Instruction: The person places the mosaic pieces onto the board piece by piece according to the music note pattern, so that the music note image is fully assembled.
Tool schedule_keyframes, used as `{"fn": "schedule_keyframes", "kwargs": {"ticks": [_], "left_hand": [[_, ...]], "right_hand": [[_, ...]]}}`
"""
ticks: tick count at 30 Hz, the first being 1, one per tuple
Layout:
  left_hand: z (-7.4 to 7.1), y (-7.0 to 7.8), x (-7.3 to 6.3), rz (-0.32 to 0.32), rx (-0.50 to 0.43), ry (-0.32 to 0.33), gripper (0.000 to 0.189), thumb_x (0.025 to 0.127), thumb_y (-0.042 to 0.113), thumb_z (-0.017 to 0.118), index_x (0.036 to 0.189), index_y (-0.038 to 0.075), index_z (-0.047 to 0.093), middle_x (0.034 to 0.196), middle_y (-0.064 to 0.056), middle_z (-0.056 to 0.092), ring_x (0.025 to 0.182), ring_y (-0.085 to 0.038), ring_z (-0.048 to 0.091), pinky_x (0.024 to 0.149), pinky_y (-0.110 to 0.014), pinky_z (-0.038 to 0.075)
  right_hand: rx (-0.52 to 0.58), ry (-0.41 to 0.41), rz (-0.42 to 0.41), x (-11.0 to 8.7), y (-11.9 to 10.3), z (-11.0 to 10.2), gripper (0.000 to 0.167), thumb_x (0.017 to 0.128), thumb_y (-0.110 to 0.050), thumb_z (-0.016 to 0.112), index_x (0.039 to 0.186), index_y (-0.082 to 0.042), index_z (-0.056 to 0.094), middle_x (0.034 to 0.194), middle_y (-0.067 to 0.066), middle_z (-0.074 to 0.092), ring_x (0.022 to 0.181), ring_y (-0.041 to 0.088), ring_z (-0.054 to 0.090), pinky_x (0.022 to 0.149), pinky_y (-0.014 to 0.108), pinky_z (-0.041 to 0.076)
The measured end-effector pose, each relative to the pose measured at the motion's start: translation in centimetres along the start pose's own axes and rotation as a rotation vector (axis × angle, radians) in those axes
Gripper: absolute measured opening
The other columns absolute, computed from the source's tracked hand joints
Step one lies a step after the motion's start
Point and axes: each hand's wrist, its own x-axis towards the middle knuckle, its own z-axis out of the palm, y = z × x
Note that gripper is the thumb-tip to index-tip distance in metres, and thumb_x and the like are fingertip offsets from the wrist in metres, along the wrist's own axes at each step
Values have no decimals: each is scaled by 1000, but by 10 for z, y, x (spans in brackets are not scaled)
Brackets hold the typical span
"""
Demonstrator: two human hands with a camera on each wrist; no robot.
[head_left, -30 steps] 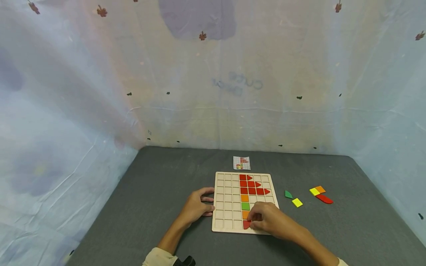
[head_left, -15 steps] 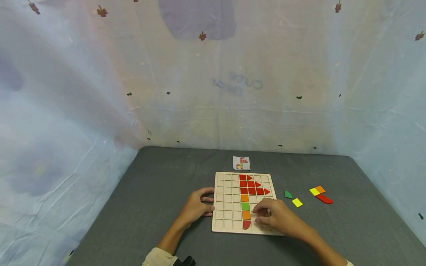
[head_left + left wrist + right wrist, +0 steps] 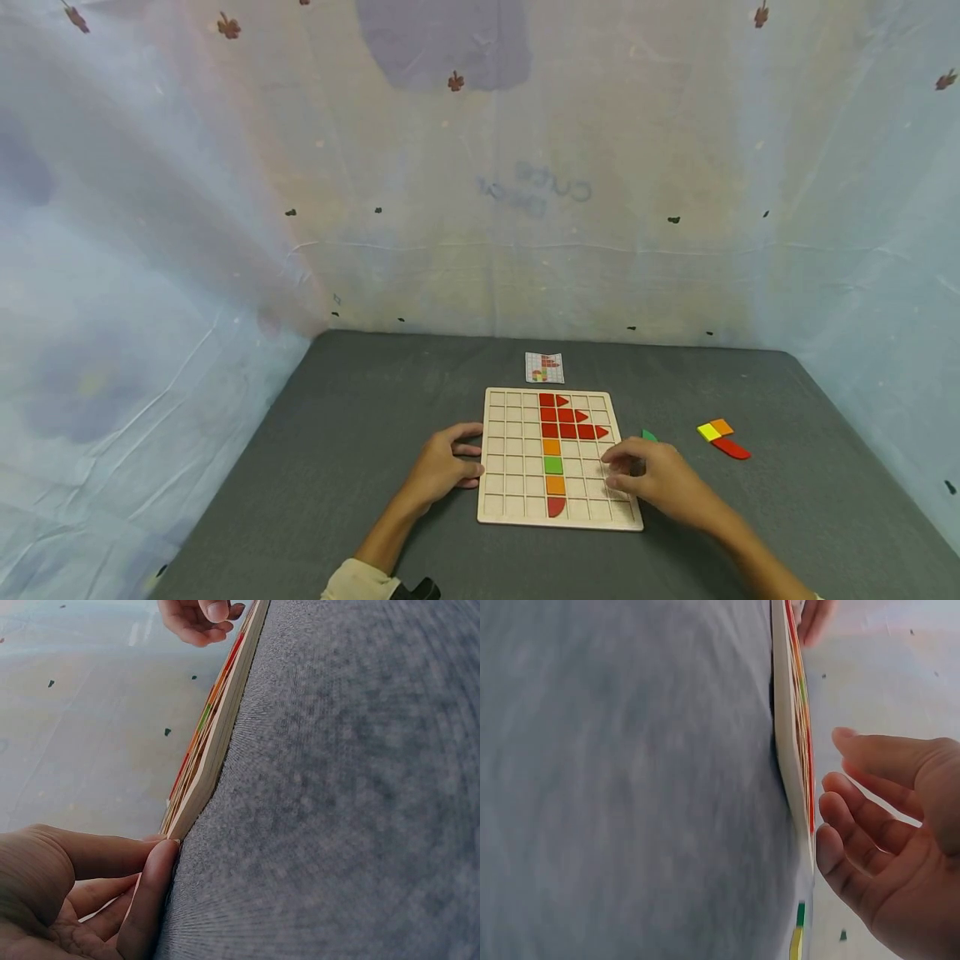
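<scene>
A wooden grid board [image 3: 517,490] lies on the table, with red pieces in its upper rows and an orange, green, orange column ending in a red quarter-round tile [image 3: 556,507]. My left hand [image 3: 437,468] touches the board's left edge with thumb and fingers spread apart. Over the board's right edge hovers my right hand [image 3: 656,479], fingers loosely bent and nothing between them. A green leaf-shaped tile [image 3: 648,435] shows partly behind that hand. The right wrist view also shows a yellow tile [image 3: 796,945], which the hand hides in the head view.
To the right lie a yellow square [image 3: 708,432], an orange square [image 3: 722,427] and a red rounded piece [image 3: 731,449]. A small printed pattern card [image 3: 544,367] sits beyond the board. Patterned sheets surround the grey table [image 3: 360,383].
My right hand has let go of the red quarter-round tile in the bottom row and moved right, across the board to its right edge. My left hand has stayed put.
</scene>
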Motion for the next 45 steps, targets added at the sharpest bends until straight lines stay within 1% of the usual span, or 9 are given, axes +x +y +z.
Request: {"fn": "schedule_keyframes", "kwargs": {"ticks": [8,14,18,24,30,34,37,41,45], "left_hand": [[0,0,0,2,4,2,65,87,-7,77,149,1,58,121,-21,70,96,-23,75,71,-35,67],[0,0,0,4,-3,-2,65,87,-7,77,149,1,58,121,-21,70,96,-23,75,71,-35,67],[0,1,0,6,-5,-3,65,87,-7,77,149,1,58,121,-21,70,96,-23,75,71,-35,67],[0,0,0,4,0,1,65,87,-7,77,149,1,58,121,-21,71,97,-23,75,71,-35,67],[1,-1,0,9,8,2,66,87,-6,77,150,1,57,121,-22,70,92,-23,76,69,-35,67],[1,-2,0,7,13,3,66,87,-5,78,150,2,58,120,-21,70,92,-22,75,69,-35,67],[1,-2,1,4,13,5,66,87,-5,78,149,2,58,120,-21,70,92,-22,75,69,-35,67],[0,-2,1,2,10,5,66,87,-5,78,149,3,59,120,-21,70,93,-22,75,69,-35,67],[0,-2,1,0,12,8,66,86,-5,78,148,3,59,120,-20,70,94,-22,75,69,-35,67]], "right_hand": [[-30,86,71,-7,20,-19,29,89,-21,87,115,-12,77,97,-5,70,85,5,61,71,24,55],[-9,144,68,-13,38,-32,33,88,-22,88,117,-9,77,102,0,75,87,4,63,70,24,57],[-45,174,80,-16,47,-38,37,86,-23,90,118,-8,77,102,0,75,87,3,64,69,23,57],[-75,158,113,-20,56,-45,40,85,-23,91,120,-9,76,111,3,75,93,10,68,74,23,57],[-143,123,163,-22,62,-52,43,86,-25,90,124,-11,76,114,2,74,97,16,68,77,29,55],[-156,112,164,-22,62,-54,43,85,-22,90,123,-9,76,114,4,74,98,18,67,78,32,54],[-153,111,162,-22,63,-54,41,84,-19,91,121,-10,77,111,2,74,95,16,66,76,30,54],[-141,101,160,-21,64,-55,40,83,-17,91,119,-9,77,102,-1,72,88,9,63,72,25,52],[-116,68,165,-20,63,-55,38,84,-16,89,118,-5,77,96,-1,68,83,4,58,69,24,51]]}}
